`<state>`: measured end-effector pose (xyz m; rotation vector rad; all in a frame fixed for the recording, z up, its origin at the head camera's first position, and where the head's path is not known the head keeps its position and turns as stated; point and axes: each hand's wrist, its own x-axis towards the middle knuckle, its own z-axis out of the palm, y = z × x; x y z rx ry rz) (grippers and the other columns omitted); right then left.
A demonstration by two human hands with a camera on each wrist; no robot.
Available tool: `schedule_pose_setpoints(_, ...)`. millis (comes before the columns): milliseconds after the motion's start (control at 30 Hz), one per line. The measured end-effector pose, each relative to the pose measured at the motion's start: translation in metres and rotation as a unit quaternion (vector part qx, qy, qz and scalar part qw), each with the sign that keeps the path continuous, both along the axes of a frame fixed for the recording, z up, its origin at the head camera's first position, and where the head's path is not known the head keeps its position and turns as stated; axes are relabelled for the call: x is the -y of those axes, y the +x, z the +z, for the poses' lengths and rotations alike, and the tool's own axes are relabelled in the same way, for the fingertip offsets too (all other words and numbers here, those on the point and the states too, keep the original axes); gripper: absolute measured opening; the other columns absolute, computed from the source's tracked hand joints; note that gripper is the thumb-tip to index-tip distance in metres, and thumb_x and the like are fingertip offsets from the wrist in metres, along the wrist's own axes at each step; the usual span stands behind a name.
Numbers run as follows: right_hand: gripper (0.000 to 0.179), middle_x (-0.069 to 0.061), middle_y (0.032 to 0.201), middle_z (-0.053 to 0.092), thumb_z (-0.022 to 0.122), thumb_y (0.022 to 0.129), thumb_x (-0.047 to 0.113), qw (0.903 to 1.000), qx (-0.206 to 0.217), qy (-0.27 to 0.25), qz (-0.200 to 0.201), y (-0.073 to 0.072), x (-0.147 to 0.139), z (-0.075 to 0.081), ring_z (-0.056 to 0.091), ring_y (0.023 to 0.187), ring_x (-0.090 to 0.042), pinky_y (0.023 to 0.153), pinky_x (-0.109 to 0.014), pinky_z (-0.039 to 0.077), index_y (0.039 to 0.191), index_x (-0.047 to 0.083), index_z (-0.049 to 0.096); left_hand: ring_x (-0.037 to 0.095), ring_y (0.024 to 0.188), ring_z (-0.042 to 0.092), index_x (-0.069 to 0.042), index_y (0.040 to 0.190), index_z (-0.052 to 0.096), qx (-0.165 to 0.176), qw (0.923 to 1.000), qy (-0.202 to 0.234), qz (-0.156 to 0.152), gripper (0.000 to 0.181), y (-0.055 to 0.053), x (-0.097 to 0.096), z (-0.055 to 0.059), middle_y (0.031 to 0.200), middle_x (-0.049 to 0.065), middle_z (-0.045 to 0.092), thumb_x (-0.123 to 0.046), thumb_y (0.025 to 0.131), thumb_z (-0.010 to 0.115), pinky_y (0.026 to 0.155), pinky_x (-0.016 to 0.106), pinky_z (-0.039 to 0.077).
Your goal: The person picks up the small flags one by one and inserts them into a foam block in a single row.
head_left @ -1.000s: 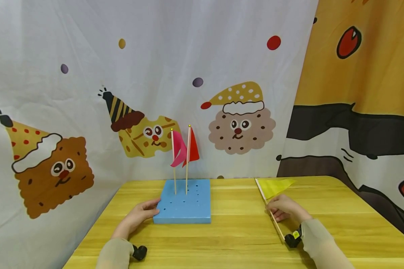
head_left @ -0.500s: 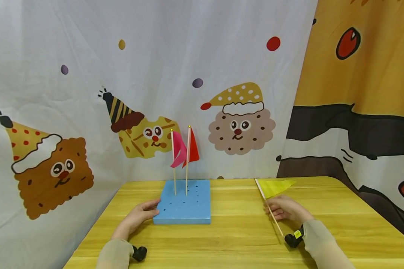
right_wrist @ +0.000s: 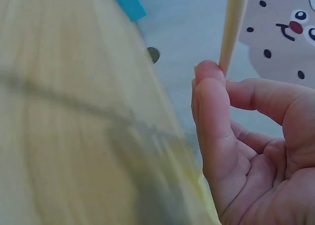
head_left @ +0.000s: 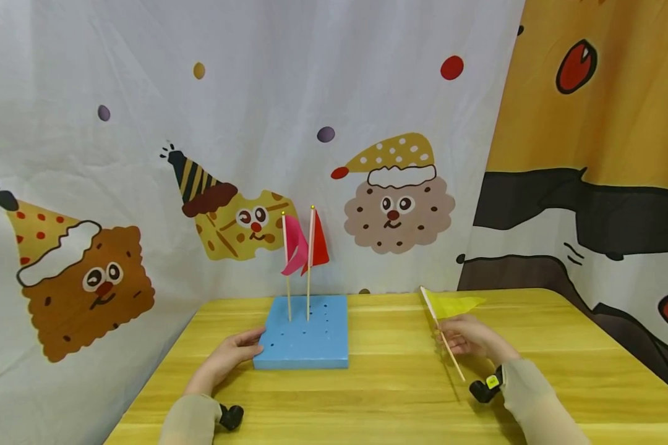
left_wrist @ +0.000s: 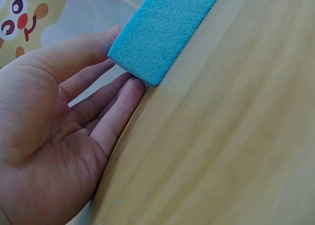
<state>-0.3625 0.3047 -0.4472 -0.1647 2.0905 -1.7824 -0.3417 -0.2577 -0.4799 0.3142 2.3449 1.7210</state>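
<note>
My left hand [head_left: 235, 352] rests against the left side of a blue foam block [head_left: 306, 346]; its thumb lies along the top edge and its other fingertips touch the side. Two small flags stand upright in the block, a pink flag [head_left: 295, 244] and a red flag [head_left: 320, 241], both on thin wooden sticks. To the right, my right hand [head_left: 470, 337] pinches the stick of a yellow triangular flag [head_left: 451, 304] between thumb and fingers. The stick slants, its lower end pointing toward me. In the right wrist view the pinched stick [right_wrist: 234, 25] shows above the fingertips.
Several small holes dot the block's top. The wooden table [head_left: 389, 383] reaches back to a white printed curtain [head_left: 289, 93] with cartoon biscuits. Each wrist wears a black camera.
My right hand has raised the yellow flag slightly, and the stick's lower end has shifted up and left, away from its shadow on the table. My left hand and the block stay put.
</note>
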Motion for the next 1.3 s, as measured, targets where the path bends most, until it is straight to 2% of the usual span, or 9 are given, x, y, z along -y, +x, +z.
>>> schedule_pose_setpoints(167, 0.054, -0.014, 0.094, 0.067, 0.052, 0.101, 0.016, 0.9998, -0.019, 0.004, -0.003, 0.002, 0.000, 0.015, 0.067, 0.068, -0.015, 0.062, -0.028, 0.058, 0.136, -0.021, 0.037, 0.040, 0.137, 0.033, -0.007, 0.148, 0.042, 0.004, 1.0000, 0.008, 0.000, 0.062, -0.001, 0.000, -0.002, 0.151, 0.024, 0.034, -0.026, 0.094, 0.067, 0.102, 0.045, 0.043)
schedule_pose_setpoints(467, 0.044, -0.014, 0.094, 0.066, 0.052, 0.101, 0.014, 0.9985, -0.052, -0.016, 0.002, 0.000, 0.004, 0.048, 0.069, 0.069, -0.018, 0.064, -0.031, 0.059, 0.133, -0.016, 0.046, 0.039, 0.137, 0.034, -0.008, 0.148, 0.042, -0.001, 1.0000, 0.001, 0.005, 0.061, -0.001, -0.001, -0.001, 0.152, 0.022, 0.033, -0.025, 0.094, 0.066, 0.103, 0.045, 0.043)
schedule_pose_setpoints(700, 0.029, -0.011, 0.086, 0.066, 0.055, 0.099, 0.010, 0.9966, -0.080, -0.018, -0.006, 0.002, 0.016, 0.082, 0.069, 0.065, -0.018, 0.060, -0.030, 0.059, 0.121, -0.009, 0.058, 0.039, 0.137, 0.035, -0.009, 0.148, 0.041, -0.017, 0.9998, -0.006, -0.002, 0.063, -0.001, 0.000, -0.001, 0.152, 0.021, 0.033, -0.026, 0.094, 0.066, 0.105, 0.047, 0.041)
schedule_pose_setpoints(933, 0.033, -0.012, 0.086, 0.066, 0.058, 0.098, 0.013, 0.9947, -0.103, -0.012, -0.001, 0.005, 0.031, 0.109, 0.067, 0.060, -0.016, 0.058, -0.030, 0.058, 0.121, -0.010, 0.056, 0.040, 0.135, 0.036, -0.007, 0.148, 0.041, -0.007, 1.0000, 0.000, 0.000, 0.062, -0.001, 0.001, 0.000, 0.151, 0.023, 0.033, -0.026, 0.094, 0.066, 0.102, 0.045, 0.044)
schedule_pose_setpoints(1133, 0.036, -0.010, 0.085, 0.065, 0.059, 0.098, 0.013, 0.9919, -0.126, -0.005, 0.010, 0.005, 0.048, 0.116, 0.066, 0.058, -0.015, 0.057, -0.030, 0.058, 0.124, -0.011, 0.054, 0.040, 0.135, 0.037, -0.007, 0.148, 0.041, -0.015, 0.9999, -0.004, 0.000, 0.061, 0.002, 0.002, -0.001, 0.151, 0.023, 0.034, -0.026, 0.095, 0.065, 0.103, 0.046, 0.043)
schedule_pose_setpoints(1300, 0.037, -0.012, 0.085, 0.066, 0.059, 0.097, 0.012, 0.9892, -0.147, 0.003, -0.002, 0.002, 0.066, 0.104, 0.068, 0.060, -0.020, 0.058, -0.034, 0.059, 0.125, -0.012, 0.053, 0.039, 0.134, 0.039, -0.009, 0.148, 0.042, -0.026, 0.9996, -0.014, 0.000, 0.061, 0.003, 0.001, -0.001, 0.151, 0.021, 0.034, -0.026, 0.095, 0.065, 0.104, 0.048, 0.041)
